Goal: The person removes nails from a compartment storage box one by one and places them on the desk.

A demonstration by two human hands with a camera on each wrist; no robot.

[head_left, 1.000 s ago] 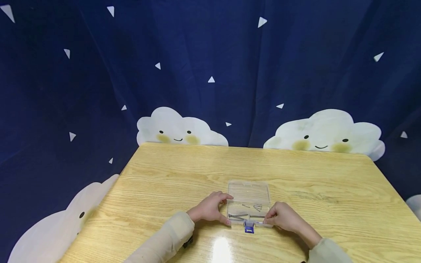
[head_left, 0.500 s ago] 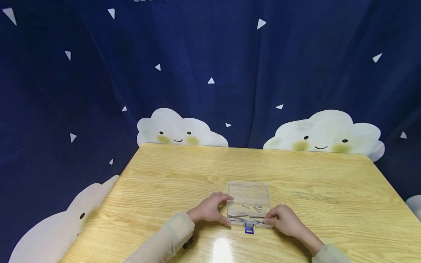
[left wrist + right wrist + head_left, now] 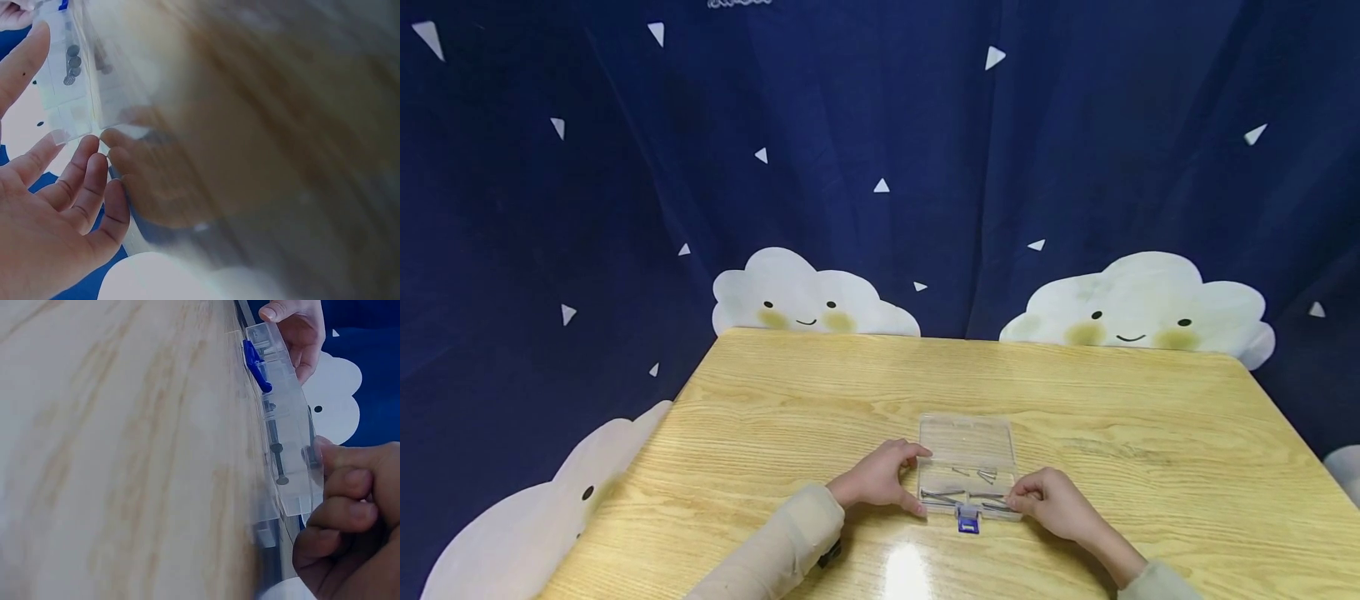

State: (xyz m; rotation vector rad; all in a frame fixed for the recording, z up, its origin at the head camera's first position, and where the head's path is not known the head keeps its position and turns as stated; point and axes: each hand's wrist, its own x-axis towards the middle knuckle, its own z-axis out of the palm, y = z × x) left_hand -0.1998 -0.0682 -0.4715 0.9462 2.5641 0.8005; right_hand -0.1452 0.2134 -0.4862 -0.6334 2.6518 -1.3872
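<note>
A clear plastic box (image 3: 967, 458) stands with its lid (image 3: 967, 438) folded back and a blue latch (image 3: 967, 522) hanging at its front. My left hand (image 3: 880, 477) holds the box's left side, thumb at the front corner and fingertips towards the hinge. At the front right compartment is my right hand (image 3: 1054, 502), fingers curled, thumb and forefinger together at the end of a long screw (image 3: 997, 506). In the right wrist view, dark screws (image 3: 276, 450) show through the box's front wall. Longer screws (image 3: 942, 498) lie front left, and small screws (image 3: 987, 475) lie in the back compartment.
The wooden table (image 3: 790, 392) extends around the box and ends at a far edge. Beyond it hangs a dark blue curtain (image 3: 850, 100) with white triangles and smiling clouds (image 3: 1138, 304).
My right hand has shifted slightly right, towards the box's right edge, and more of the screw in the front right compartment shows. The left hand keeps its place on the box.
</note>
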